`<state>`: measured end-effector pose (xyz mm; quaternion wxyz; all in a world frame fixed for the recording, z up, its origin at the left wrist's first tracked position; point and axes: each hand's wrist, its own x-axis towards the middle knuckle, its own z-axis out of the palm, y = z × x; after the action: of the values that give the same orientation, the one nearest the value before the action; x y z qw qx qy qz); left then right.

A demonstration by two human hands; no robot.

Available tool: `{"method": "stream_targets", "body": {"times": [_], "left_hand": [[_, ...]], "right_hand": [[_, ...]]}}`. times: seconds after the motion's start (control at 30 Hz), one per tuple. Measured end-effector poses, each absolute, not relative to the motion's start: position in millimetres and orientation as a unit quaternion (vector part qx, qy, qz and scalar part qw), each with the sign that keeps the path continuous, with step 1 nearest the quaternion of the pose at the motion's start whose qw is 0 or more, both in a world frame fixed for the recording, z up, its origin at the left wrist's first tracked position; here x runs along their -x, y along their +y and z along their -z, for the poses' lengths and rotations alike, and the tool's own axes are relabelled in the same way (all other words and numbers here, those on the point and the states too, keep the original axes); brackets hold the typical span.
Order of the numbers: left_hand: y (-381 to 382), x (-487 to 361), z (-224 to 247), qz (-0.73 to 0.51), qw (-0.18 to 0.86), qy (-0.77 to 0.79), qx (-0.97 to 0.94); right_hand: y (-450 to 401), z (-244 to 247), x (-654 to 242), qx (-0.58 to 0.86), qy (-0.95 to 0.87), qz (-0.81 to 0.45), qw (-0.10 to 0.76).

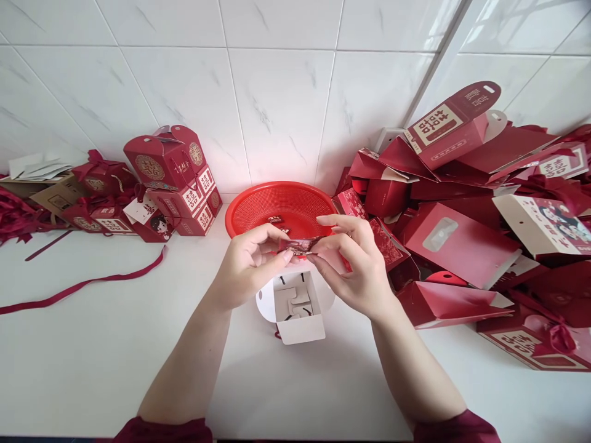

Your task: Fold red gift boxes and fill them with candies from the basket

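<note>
My left hand (249, 264) and my right hand (357, 264) pinch a small wrapped candy (299, 246) between them, one at each end. Its wrapper is dark red and shiny, and my fingers partly cover it. Just below the hands an open gift box (302, 332) stands on the table, its white inside facing up with interlocked bottom flaps showing. Behind the hands sits a red plastic basket (235, 212) with a few small wrapped candies (274, 219) in it; my hands hide part of its near side.
Decorated red boxes (159, 163) are stacked at the left, beside a dark red ribbon (92, 282) on the white table (115, 357). A large heap of red gift boxes (462, 240) fills the right side. A tiled wall (281, 111) closes off the back.
</note>
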<state>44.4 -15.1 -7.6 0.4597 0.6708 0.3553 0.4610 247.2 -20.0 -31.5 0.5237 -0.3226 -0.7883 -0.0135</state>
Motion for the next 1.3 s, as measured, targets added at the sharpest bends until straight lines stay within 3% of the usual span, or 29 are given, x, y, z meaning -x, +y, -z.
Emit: {"method": "stream_targets", "body": {"times": [0.57, 1.07, 1.3], "left_hand": [[-13, -48, 13, -0.463, 0.400, 0.346, -0.711], [-17, -48, 8, -0.421, 0.376, 0.391, -0.727], [-16, -55, 14, -0.436, 0.402, 0.395, -0.701]], "right_hand": [[-14, 36, -247, 0.306, -0.779, 0.070, 0.543], [-17, 35, -247, 0.306, -0.794, -0.018, 0.525], [-15, 40, -244, 0.316, -0.784, 0.063, 0.531]]}}
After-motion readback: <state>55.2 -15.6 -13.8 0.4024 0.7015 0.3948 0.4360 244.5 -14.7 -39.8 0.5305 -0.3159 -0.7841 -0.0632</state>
